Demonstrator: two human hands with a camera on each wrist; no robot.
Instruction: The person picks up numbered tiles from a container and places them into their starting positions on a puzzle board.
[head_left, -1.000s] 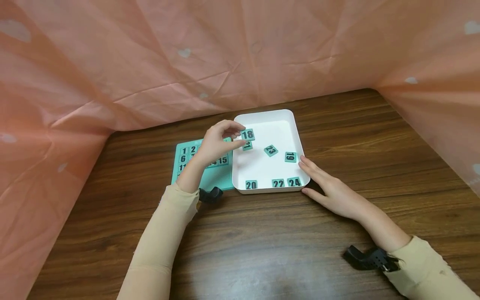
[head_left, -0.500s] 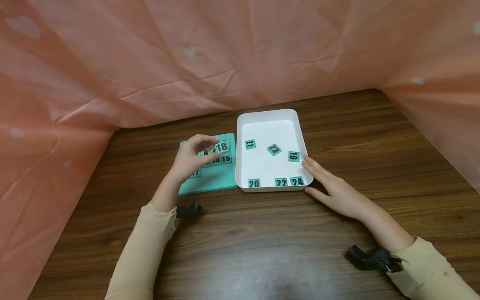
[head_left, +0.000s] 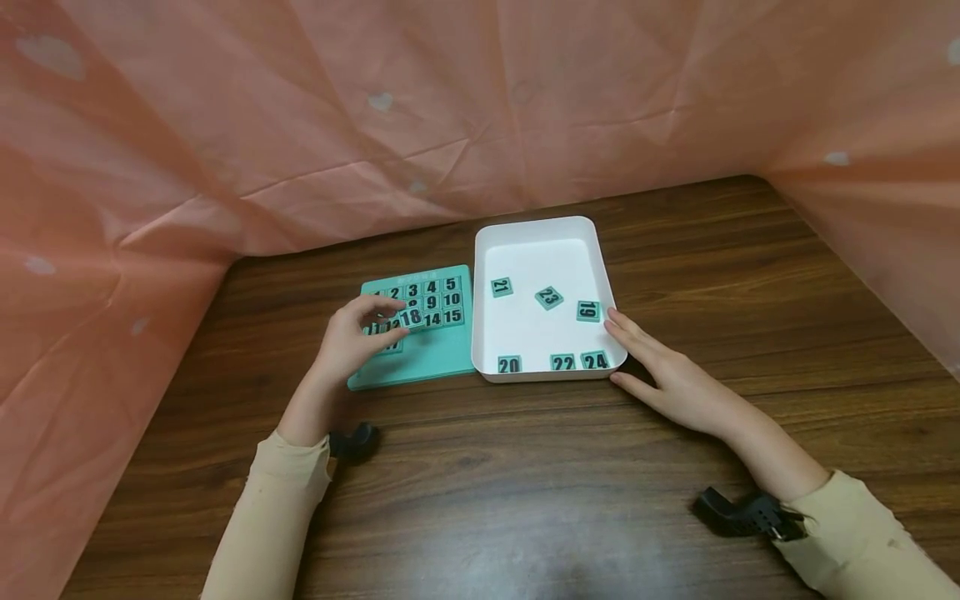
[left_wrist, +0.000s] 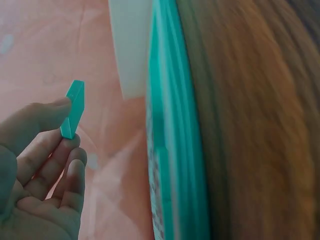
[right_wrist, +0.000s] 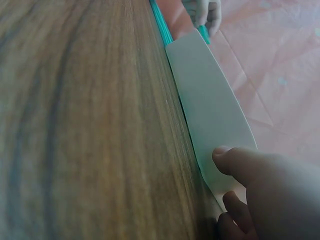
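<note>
My left hand (head_left: 348,337) pinches a small teal number tile marked 18 (head_left: 411,318) between thumb and fingertips. In the left wrist view the tile (left_wrist: 73,110) shows edge-on, held up off the teal number board (head_left: 438,358). Number tiles fill the board's upper rows, and a 17 tile (head_left: 392,346) sits lower, partly behind my fingers. My right hand (head_left: 675,383) rests at the near right corner of the white tray (head_left: 540,377), its fingers extended along the side. In the right wrist view my thumb (right_wrist: 227,159) lies against the tray's outer wall.
Inside the tray lie loose tiles, among them 21 (head_left: 501,287), 23 (head_left: 549,297) and 19 (head_left: 588,311), with several along the near wall. Board and tray stand side by side on a wooden table (head_left: 525,467). A pink cloth (head_left: 450,117) hangs behind.
My left hand has carried the 18 tile leftward from over the tray to over the number board, then farther left and lower. My right hand stays at the tray's corner.
</note>
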